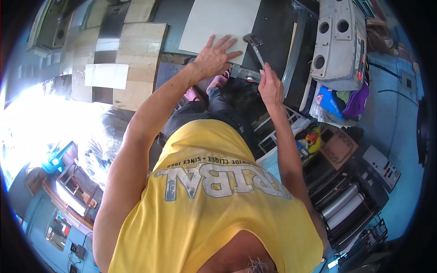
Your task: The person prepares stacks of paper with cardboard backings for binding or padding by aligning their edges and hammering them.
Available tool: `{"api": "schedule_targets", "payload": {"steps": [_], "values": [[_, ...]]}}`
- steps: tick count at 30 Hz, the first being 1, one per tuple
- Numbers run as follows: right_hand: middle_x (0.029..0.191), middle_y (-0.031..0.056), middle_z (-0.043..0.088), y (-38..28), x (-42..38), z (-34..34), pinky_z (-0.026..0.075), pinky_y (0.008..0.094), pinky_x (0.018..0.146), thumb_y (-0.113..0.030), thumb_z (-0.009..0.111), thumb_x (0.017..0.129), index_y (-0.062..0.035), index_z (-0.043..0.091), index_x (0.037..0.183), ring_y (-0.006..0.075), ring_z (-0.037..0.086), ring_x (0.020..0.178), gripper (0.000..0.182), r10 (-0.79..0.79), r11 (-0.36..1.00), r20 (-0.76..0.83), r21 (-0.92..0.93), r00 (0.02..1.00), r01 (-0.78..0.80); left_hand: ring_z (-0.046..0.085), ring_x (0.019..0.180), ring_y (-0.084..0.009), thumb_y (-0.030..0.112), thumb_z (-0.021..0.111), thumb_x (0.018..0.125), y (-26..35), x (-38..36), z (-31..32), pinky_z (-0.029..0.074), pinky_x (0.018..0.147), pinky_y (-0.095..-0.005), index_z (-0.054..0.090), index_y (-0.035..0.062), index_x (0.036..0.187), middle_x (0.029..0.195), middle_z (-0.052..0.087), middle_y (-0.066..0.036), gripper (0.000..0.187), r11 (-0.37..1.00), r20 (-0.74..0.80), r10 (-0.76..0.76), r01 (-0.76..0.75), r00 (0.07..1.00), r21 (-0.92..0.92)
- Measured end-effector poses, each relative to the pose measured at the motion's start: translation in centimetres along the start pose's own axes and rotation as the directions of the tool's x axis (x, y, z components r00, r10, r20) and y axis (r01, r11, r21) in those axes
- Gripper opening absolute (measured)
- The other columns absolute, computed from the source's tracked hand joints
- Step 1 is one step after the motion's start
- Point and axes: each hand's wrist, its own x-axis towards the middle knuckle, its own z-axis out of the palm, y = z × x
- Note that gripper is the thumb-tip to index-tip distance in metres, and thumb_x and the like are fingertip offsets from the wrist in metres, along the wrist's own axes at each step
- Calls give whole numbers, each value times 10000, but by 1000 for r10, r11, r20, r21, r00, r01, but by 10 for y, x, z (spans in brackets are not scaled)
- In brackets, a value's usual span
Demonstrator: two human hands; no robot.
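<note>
Head view, read from the left: a patchwork of wooden boards [136, 50] is laid flat on the floor [391, 91], well apart from the work; next to it a pale sheet [223, 20] is spread on a dark mat [273, 22], its near edge towards the person. The left hand [216, 57] is pressed flat on the sheet's near edge, fingers spread wide and nothing gripped; it is judged to be placed so that the sheet is kept from shifting. Pink sandals [218, 81] are seen just below that hand.

To the right, the hammer [257, 53] is held by the right hand [269, 86], which is closed around the lower end of the handle; a grip that far back is judged to give swing. The hammer's long axis runs from the hand away from the person and slightly to the left; its head points towards the sheet's near right corner and is raised just beside it. A small metal piece [243, 73] lies between the two hands; whether it is touched cannot be told. Further right, a grey panel [337, 41] with round holes is propped beyond the mat's right edge.
</note>
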Motion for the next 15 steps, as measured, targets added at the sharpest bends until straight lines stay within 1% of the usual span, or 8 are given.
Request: {"api": "schedule_targets", "payload": {"steps": [2,5,8,11,14,15], "values": [[995,227,680,-1,3,-2,565,482,716,-115,574,956,-26,595,1259,418,684,863,316,22,1000,10,1,1000,-22,260,1473,-277,390,648,909,-1,2,-1,243,1175,-572,450,276,1470,1576,313,-88,606,1000,17,-9,9,1000,-14],[975,208,685,-4,0,1,573,462,700,-116,572,958,-21,589,1264,405,690,852,321,-9,997,-109,79,994,17,259,1473,-281,390,654,903,-1,1,0,248,1174,-576,447,276,1472,1574,311,-93,616,1000,1,4,-4,1000,-6],[934,191,681,-2,-4,16,585,468,654,-102,591,926,-33,561,1261,392,702,790,343,-20,998,-30,-68,999,18,253,1475,-285,385,659,898,-2,0,-1,254,1171,-578,444,275,1474,1572,313,-99,625,1000,-9,13,-13,1000,-15],[936,193,679,3,-3,12,584,470,658,-101,588,927,-31,560,1262,395,699,790,343,-37,997,-108,60,994,43,248,1477,-291,377,662,894,-3,0,0,252,1170,-585,437,275,1478,1574,310,-102,634,999,-2,19,-19,1000,-28],[945,194,677,4,-8,18,582,473,667,-99,587,927,-32,559,1267,399,695,791,348,-21,994,-152,100,988,36,239,1480,-299,363,661,891,-3,0,1,239,1172,-594,427,274,1484,1581,298,-104,644,999,7,31,-31,999,-17],[945,195,676,5,-9,19,580,474,668,-98,589,926,-33,559,1268,401,693,790,350,-23,998,-128,63,992,31,235,1482,-301,362,662,889,-3,-1,1,235,1173,-597,423,276,1487,1583,292,-106,649,999,-2,35,-35,999,-29]]}}
